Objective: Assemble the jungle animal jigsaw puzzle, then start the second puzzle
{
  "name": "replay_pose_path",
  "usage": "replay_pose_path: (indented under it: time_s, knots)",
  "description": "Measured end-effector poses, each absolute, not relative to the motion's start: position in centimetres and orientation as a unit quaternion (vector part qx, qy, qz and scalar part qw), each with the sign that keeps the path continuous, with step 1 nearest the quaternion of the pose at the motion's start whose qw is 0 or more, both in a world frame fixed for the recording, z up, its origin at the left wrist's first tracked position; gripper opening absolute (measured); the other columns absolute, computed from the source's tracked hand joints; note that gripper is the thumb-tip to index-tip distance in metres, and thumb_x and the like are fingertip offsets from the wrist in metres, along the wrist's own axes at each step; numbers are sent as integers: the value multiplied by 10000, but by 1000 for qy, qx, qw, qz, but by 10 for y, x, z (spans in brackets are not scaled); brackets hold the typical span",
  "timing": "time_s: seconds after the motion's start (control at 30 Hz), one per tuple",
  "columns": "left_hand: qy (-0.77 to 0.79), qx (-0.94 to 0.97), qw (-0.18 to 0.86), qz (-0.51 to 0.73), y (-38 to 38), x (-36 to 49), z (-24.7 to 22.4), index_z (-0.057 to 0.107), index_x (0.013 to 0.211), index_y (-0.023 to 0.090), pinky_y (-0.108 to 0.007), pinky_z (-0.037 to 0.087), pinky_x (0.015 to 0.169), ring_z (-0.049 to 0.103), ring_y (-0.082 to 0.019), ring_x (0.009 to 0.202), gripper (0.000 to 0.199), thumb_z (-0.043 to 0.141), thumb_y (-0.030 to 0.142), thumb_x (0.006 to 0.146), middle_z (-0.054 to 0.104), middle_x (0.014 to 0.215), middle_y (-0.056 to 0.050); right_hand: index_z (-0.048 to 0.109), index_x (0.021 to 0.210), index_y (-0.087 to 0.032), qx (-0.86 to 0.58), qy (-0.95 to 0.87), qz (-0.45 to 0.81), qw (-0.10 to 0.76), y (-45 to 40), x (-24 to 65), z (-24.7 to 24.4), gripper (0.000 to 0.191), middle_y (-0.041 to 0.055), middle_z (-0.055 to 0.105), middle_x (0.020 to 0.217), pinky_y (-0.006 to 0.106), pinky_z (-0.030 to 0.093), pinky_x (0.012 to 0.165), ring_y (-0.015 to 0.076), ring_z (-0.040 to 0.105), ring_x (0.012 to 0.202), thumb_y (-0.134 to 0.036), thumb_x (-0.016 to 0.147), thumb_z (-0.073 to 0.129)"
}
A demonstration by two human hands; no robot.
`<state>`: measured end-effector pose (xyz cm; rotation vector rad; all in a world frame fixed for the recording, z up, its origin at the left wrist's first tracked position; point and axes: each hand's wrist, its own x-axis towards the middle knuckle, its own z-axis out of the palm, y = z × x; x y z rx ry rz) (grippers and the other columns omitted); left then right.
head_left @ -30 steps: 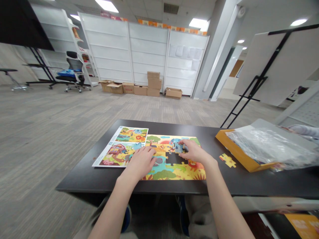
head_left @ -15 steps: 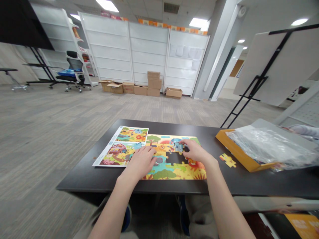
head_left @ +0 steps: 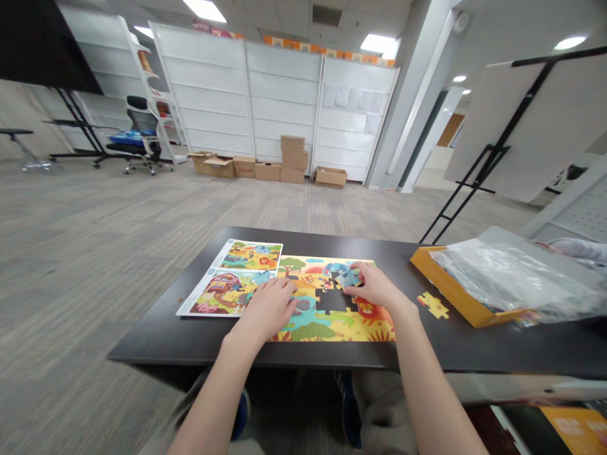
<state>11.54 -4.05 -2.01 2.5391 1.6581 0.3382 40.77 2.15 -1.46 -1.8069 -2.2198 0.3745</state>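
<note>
under the left hand and right hand lies a jigsaw puzzle of matt printed cardboard, on a smooth dark table with a faint sheen. the piece in the right hand is cardboard too. left of the left hand lies a smooth paper sheet. right of the right hand, crinkled glossy clear plastic bag spills from a smooth orange cardboard box.

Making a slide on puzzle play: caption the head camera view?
Left hand rests on a colourful cardboard animal jigsaw puzzle on a dark table while right hand holds a blue jigsaw piece.
</note>
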Motion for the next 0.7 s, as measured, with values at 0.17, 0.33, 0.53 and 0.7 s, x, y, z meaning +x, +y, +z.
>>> replay_pose_path:
  time_s: [0.17,0.33,0.53,0.7]
  knots:
    - [544,831,43,108,-41,115,-20,657,1101,169,-462,476,997,617,-309,1154,215,505,276,992,677,1212,-119,656,1150,-184,-651,-745,107,97,21,406,-12,462,88,718,952,311,458,712,258,667,893,-519,836,711]
    - [543,831,39,112,-41,115,-21,662,1093,179,-451,476,1000,621,-304,1160,202,514,264,985,679,1211,-120,648,1237,-176,-601,-783,101,129,18,408,-8,439,142,699,1213,398,475,959,296,646,1097,-361,840,691]
    - [545,830,39,113,-41,115,-21,661,1096,183,-453,476,1006,618,-304,1171,198,523,270,983,672,1236,-124,616,1354,-213,-553,-811,130,138,22,411,-17,643,114,583,1467,481,391,1136,335,493,1361,-143,717,668]
    - [546,829,38,115,-41,115,-21,662,1103,186,-454,477,1001,621,-303,1163,199,528,272,983,675,1228,-119,594,1387,-191,-557,-807,139,140,30,413,-25,591,132,611,1430,465,415,1126,321,544,1323,-218,801,660]
